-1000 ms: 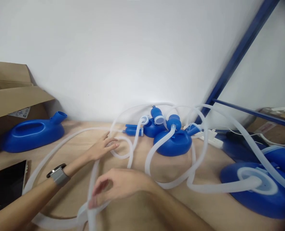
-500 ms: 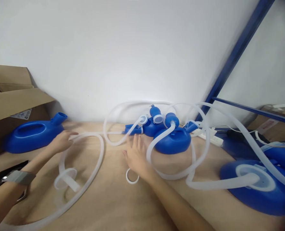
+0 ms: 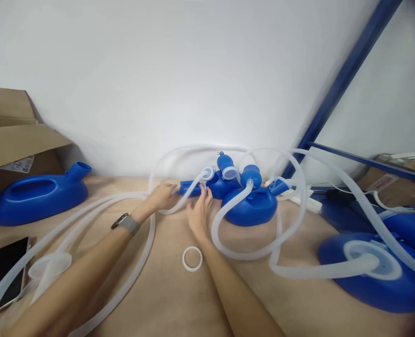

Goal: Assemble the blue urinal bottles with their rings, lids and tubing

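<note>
While your left hand (image 3: 162,196) lies on the translucent white flexible hose (image 3: 193,188), I cannot tell whether it grips. Your right hand (image 3: 199,213) is flat, fingers extended, tips touching the small blue plastic cylinder (image 3: 184,189) beside the round blue plastic vessel (image 3: 252,209). A white ring (image 3: 192,258) lies near your right wrist.

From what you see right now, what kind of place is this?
Probably a workshop or stockroom for medical supplies: blue urinal bottles with translucent hoses lie on a wooden bench, an open cardboard box stands at the left, a blue metal rack frame at the right.
</note>
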Action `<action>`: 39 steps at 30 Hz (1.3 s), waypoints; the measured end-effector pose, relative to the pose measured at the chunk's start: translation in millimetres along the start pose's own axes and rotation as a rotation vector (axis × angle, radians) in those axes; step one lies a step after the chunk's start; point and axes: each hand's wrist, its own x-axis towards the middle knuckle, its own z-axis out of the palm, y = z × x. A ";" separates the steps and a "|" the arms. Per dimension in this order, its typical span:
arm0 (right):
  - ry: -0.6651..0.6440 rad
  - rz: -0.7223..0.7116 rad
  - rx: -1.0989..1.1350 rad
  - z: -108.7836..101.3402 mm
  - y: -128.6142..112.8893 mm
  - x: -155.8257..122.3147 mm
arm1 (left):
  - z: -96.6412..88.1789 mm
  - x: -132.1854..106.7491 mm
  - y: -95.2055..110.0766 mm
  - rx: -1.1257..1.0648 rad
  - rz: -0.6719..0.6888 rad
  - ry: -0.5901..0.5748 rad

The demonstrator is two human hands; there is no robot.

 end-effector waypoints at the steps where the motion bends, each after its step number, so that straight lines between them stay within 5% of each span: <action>1: 0.003 -0.055 -0.040 -4.2 0.6 0.9 | 7.0 6.4 -0.8 -0.020 0.013 -0.010; 6: 0.010 -0.174 -0.160 -18.1 11.1 10.8 | 23.2 6.3 -14.2 -0.140 0.111 -0.024; 10: 0.058 -0.057 -0.062 -19.9 17.0 15.7 | 19.9 -12.5 -21.1 -0.248 0.233 -0.033; 14: -0.084 0.023 0.111 -23.2 17.1 16.9 | 16.1 -27.1 -20.9 -0.313 0.307 -0.024; 24: -0.172 -0.056 0.097 -36.6 22.9 27.1 | 15.9 -36.0 -19.9 -0.186 0.370 -0.063; 30: -0.100 -0.061 0.035 -36.4 19.8 18.5 | 17.5 -22.0 -31.5 -0.132 0.319 -0.073; 39: -0.039 -0.010 0.081 -36.7 27.1 24.2 | 22.1 -24.7 6.0 -0.204 0.328 -0.040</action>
